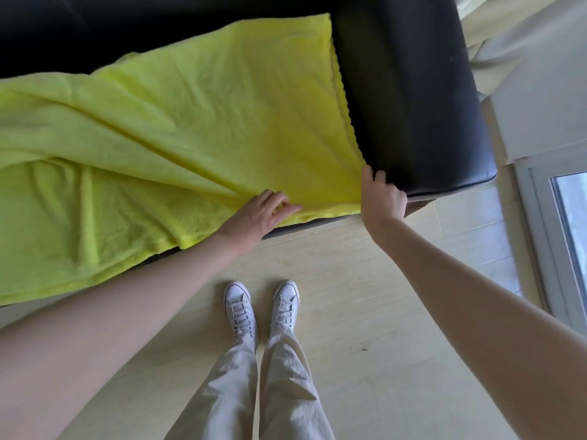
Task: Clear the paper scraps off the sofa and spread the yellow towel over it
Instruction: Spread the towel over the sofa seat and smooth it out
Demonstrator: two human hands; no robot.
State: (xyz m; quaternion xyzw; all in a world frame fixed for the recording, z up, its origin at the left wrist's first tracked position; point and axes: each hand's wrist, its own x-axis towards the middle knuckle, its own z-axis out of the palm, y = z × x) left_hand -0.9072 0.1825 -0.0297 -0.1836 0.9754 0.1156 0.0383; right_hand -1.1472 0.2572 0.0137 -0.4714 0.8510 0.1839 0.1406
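Left hand (265, 211) pinches yellow towel (165, 128) front edge mid-frame; right hand (382, 198) grips its corner beside black sofa (413, 100) arm.

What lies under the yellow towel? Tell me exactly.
The yellow towel covers the black sofa seat; only the armrest and back show. Anything beneath the towel is hidden. Left hand and right hand grip its front edge.

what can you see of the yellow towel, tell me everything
The towel is bright yellow-green and looks like soft terry. It lies spread over the seat of the black sofa, wrinkled, with long folds running toward its near right corner. Its near edge hangs over the seat front. Its right edge, wavy-trimmed, stops short of the armrest. The left hand pinches the near edge; the right hand grips the corner. It runs out of frame at left.
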